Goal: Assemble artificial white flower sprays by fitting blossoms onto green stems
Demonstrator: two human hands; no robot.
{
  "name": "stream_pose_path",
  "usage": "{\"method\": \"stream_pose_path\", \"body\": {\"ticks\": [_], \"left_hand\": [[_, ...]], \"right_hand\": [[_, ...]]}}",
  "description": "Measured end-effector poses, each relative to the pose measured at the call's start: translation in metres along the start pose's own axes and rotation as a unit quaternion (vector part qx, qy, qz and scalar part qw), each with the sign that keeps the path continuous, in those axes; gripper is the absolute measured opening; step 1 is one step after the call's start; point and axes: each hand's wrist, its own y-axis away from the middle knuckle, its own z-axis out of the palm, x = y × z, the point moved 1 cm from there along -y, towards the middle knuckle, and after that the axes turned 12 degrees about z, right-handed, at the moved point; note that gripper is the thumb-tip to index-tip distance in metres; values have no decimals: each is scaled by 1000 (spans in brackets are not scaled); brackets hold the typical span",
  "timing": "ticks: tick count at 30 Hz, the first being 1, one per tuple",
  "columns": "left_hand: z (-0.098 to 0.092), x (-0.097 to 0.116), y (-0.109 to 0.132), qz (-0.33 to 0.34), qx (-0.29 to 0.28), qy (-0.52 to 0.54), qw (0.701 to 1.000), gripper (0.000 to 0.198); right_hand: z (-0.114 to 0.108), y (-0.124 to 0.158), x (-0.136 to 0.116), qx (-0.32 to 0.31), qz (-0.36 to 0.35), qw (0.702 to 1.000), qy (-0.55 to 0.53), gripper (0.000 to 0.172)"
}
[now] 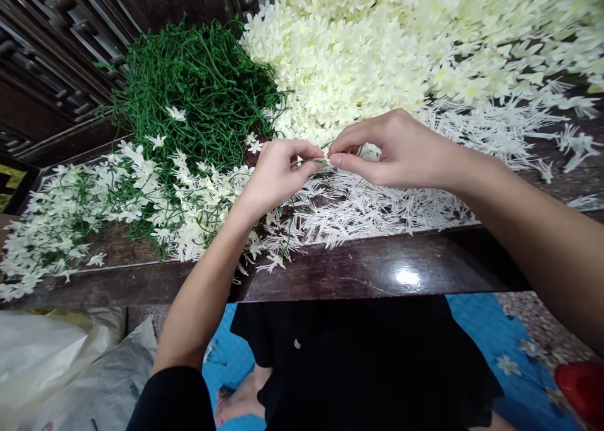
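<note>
Over the near side of the bench, my left hand [282, 172] pinches a thin green plastic stem [315, 162] between thumb and fingertips. Fingertip to fingertip with it, my right hand [387, 153] is closed in a pinch around the stem's end, where a tiny white piece shows; its shape is mostly hidden. Below the hands lie many thin white stamen pieces [372, 204]. Behind them spreads a large heap of cream artificial petals [349, 66]. A tangled pile of green stems [193, 91] sits at the back left.
Assembled white flowers on stems [127, 192] cover the bench's left part. The dark wooden edge [349, 270] runs along the front. Pale plastic sacks [89, 368] stand at lower left. A blue mat [476, 330] lies on the floor, with a red object [582, 387] at lower right.
</note>
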Motion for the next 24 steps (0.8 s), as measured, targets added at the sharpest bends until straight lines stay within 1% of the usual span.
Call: {"method": "stream_pose_path", "body": {"ticks": [11, 18, 24], "left_hand": [[-1, 1, 0, 1, -5, -18, 1000, 15], [-1, 1, 1, 7, 0, -13, 1000, 17], [0, 1, 1, 9, 3, -10, 1000, 16]], "right_hand": [[-2, 0, 2, -11, -3, 1000, -7, 30], [-3, -1, 5, -19, -26, 999, -14, 32], [-2, -1, 4, -15, -32, 999, -12, 29]]}}
